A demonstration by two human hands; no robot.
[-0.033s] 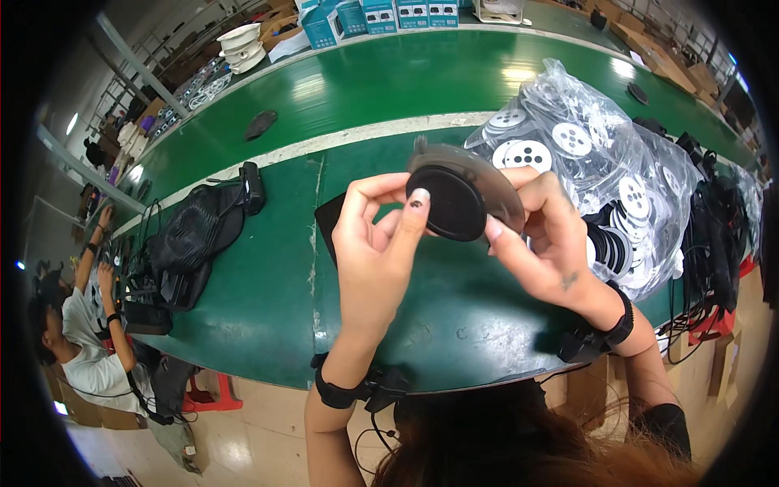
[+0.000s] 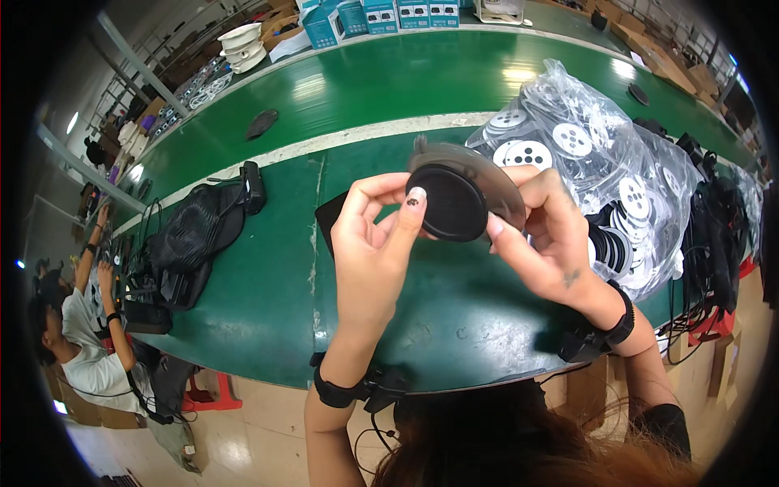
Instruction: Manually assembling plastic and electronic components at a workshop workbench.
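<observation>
The green surface (image 2: 243,341) sweeps right across the scene, a clear plastic bag (image 2: 600,114) bulging with white discs (image 2: 571,140) on the right, a black mesh bundle (image 2: 195,231) slumped on the left! Over the middle, the left hand (image 2: 369,252) and right hand (image 2: 552,239) both pinch in, each grip closed: the right on a smoky translucent disc (image 2: 505,191), the left on the smaller black disc (image 2: 448,207) overlapping its near-left side!

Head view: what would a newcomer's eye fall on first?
Probably the black disc and the smoky translucent disc behind it, held at centre by the left hand and right hand. Next, the clear plastic bag of white, holed discs at right on the green table.
</observation>
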